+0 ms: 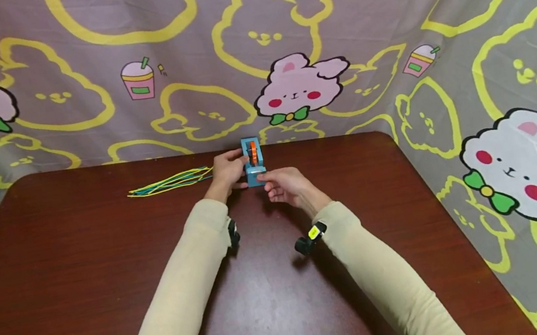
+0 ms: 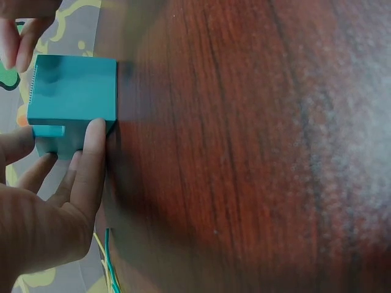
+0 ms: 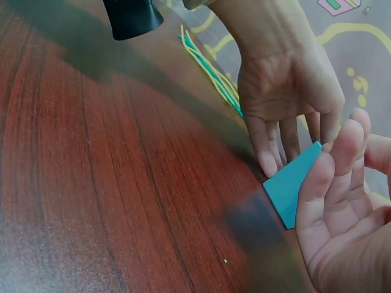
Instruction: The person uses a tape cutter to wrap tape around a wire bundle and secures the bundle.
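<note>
A blue-teal tape dispenser (image 1: 257, 180) with an orange roll (image 1: 254, 153) stands at the back edge of the table. My left hand (image 1: 229, 170) grips its left side; in the left wrist view, the fingers (image 2: 91, 162) lie along the dispenser's side wall. At the front cutter end, my right hand (image 1: 288, 183) pinches with thumb and index finger by a clear, shiny strip of tape (image 1: 256, 170). The other fingers of that hand (image 3: 342, 201) are loosely curled and cover part of the dispenser (image 3: 288, 189) in the right wrist view. The pinched tip itself is mostly hidden.
Thin yellow and teal strands (image 1: 169, 181) lie in a loose bundle left of my left hand. A patterned cloth (image 1: 204, 101) hangs right behind the back edge of the dark wooden table (image 1: 104, 266). A black wrist camera (image 1: 304, 244) hangs below my right sleeve.
</note>
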Tool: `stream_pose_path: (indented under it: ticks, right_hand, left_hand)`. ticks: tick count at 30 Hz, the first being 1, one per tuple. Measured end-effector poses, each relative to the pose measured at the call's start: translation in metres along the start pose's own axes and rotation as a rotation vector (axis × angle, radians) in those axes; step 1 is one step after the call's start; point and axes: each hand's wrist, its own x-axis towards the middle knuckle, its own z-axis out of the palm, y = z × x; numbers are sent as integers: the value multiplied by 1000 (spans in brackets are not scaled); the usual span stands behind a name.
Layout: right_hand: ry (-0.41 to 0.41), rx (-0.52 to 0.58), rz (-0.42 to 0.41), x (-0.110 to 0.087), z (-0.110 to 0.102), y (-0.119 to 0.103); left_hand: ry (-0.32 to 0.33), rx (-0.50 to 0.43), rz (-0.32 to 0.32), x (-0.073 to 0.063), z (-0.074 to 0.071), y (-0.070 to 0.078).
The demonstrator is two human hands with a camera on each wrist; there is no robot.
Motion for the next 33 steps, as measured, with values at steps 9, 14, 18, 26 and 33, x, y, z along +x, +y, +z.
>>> stream_pose_path:
  ticks: [9, 14, 18, 26, 33]
  right_hand:
    - [-8, -9, -2, -3, 1, 1]
    - [-12, -5, -5, -4, 1, 3]
    - [-15, -3, -6, -7, 1, 4]
    - [-20, 7, 1, -9, -1, 9]
    - [-29, 4, -4, -11, -1, 11]
  left_hand:
    - [-3, -2, 3, -1, -1, 0]
    - [6, 3, 10, 0, -1, 0]
    - [12, 5, 9, 0, 0, -1]
    - [13, -3, 4, 0, 1, -3]
    - [20, -1, 10, -3, 3, -2]
